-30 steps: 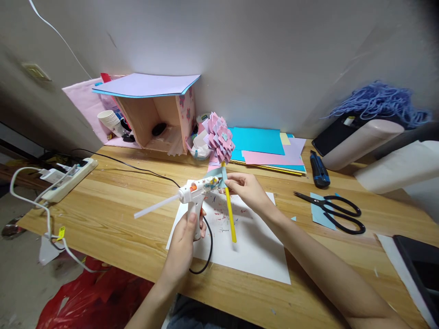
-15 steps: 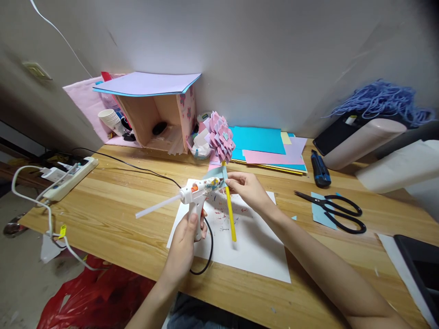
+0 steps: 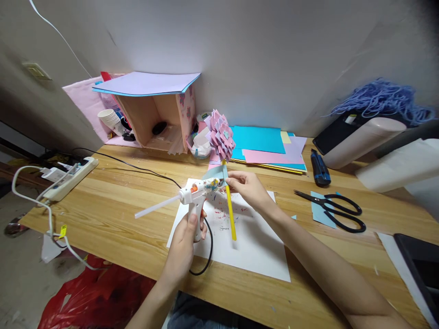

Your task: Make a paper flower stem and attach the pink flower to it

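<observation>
Paper bloom (image 3: 220,136), above right grip (image 3: 249,188), yellow stem (image 3: 230,214) below

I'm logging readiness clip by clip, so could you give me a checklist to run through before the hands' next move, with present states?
1. Glue gun gripped by the left hand: ok.
2. Light-blue paper strip pinched at the yellow stem by the right hand: ok.
3. Gun's front end safely apart from the right hand: cannot tell; very close, gap unclear.
4. White sheet beneath the work: ok.
5. Scissors clear of both hands: ok, lying off to the right.
6. Gun heated: cannot tell.
</observation>
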Demonstrator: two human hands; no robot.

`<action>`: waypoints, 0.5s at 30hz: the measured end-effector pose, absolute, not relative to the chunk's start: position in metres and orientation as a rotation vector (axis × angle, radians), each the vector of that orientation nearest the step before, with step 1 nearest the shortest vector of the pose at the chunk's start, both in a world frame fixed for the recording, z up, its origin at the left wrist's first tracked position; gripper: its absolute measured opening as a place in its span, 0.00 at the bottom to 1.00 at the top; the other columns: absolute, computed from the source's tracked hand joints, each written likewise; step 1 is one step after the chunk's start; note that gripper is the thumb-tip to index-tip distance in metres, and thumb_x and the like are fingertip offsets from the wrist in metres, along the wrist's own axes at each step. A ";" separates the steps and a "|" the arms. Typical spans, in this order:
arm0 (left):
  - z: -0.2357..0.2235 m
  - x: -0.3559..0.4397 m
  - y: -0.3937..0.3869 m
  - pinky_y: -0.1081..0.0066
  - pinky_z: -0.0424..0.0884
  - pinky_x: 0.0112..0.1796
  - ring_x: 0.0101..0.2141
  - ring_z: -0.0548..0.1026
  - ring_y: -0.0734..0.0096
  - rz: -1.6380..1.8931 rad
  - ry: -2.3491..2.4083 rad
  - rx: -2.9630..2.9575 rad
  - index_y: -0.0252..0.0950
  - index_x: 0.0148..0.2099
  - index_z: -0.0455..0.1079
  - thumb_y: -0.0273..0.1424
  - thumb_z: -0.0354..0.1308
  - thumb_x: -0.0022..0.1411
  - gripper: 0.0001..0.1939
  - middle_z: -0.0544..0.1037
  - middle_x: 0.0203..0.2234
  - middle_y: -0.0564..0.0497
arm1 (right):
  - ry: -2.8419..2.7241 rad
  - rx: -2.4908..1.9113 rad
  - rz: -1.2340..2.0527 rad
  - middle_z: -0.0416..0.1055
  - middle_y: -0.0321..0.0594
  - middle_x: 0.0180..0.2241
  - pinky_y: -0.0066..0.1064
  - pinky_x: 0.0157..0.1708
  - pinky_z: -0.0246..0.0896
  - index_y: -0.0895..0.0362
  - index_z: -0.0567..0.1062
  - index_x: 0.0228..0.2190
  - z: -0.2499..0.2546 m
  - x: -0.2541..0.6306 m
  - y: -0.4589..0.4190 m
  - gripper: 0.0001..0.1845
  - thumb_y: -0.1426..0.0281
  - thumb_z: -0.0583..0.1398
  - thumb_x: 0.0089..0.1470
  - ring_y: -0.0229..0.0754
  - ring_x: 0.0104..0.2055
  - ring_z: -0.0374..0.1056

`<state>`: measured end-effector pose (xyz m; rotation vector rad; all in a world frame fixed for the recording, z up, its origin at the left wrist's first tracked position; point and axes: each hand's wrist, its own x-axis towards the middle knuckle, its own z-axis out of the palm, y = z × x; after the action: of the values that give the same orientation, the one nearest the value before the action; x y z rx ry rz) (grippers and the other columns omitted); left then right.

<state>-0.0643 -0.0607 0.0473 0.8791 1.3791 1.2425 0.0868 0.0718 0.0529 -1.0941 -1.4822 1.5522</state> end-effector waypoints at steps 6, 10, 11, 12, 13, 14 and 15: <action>0.047 -0.065 -0.061 0.71 0.58 0.30 0.25 0.63 0.72 1.231 1.396 0.868 0.33 0.38 0.68 0.50 0.47 0.58 0.24 0.66 0.22 0.52 | -1.472 -1.101 1.556 0.76 0.41 0.29 0.32 0.34 0.69 0.60 0.77 0.35 0.054 0.086 0.072 0.15 0.66 0.58 0.47 0.39 0.29 0.72; 0.049 -0.064 -0.061 0.71 0.59 0.31 0.25 0.63 0.73 1.238 1.372 0.875 0.33 0.38 0.68 0.48 0.46 0.60 0.22 0.66 0.22 0.53 | -1.455 -1.090 1.569 0.76 0.41 0.30 0.33 0.35 0.69 0.60 0.77 0.35 0.053 0.087 0.073 0.15 0.67 0.58 0.46 0.39 0.29 0.72; 0.049 -0.063 -0.061 0.72 0.59 0.31 0.25 0.63 0.73 1.234 1.364 0.876 0.33 0.39 0.67 0.47 0.46 0.61 0.22 0.65 0.22 0.53 | -1.451 -1.084 1.572 0.76 0.41 0.30 0.33 0.36 0.69 0.60 0.77 0.35 0.053 0.087 0.073 0.15 0.67 0.58 0.46 0.39 0.29 0.72; 0.049 -0.063 -0.061 0.72 0.59 0.31 0.25 0.63 0.73 1.232 1.358 0.878 0.33 0.39 0.67 0.47 0.46 0.61 0.21 0.65 0.22 0.53 | -1.447 -1.077 1.575 0.76 0.41 0.30 0.33 0.36 0.69 0.60 0.77 0.36 0.053 0.087 0.074 0.15 0.67 0.58 0.46 0.40 0.29 0.72; 0.049 -0.062 -0.061 0.72 0.59 0.31 0.25 0.63 0.73 1.230 1.352 0.880 0.33 0.40 0.67 0.47 0.45 0.61 0.21 0.65 0.23 0.54 | -1.444 -1.072 1.578 0.76 0.42 0.30 0.34 0.37 0.69 0.61 0.77 0.36 0.052 0.088 0.074 0.15 0.67 0.58 0.47 0.40 0.30 0.72; 0.049 -0.062 -0.061 0.72 0.59 0.31 0.25 0.63 0.73 1.228 1.347 0.883 0.33 0.40 0.67 0.47 0.45 0.61 0.21 0.64 0.23 0.53 | -1.441 -1.068 1.580 0.76 0.42 0.30 0.34 0.37 0.69 0.61 0.77 0.36 0.052 0.088 0.074 0.15 0.67 0.58 0.47 0.40 0.30 0.72; 0.049 -0.062 -0.061 0.72 0.59 0.31 0.25 0.63 0.73 1.228 1.343 0.884 0.33 0.41 0.67 0.46 0.45 0.61 0.22 0.64 0.23 0.53 | -1.439 -1.068 1.582 0.76 0.42 0.30 0.35 0.37 0.69 0.61 0.77 0.36 0.052 0.088 0.074 0.15 0.66 0.58 0.47 0.41 0.30 0.72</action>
<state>-0.0620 -0.0613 0.0489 0.8839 1.3425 1.2283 0.0882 0.0744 0.0517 -1.0676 -1.4387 1.5820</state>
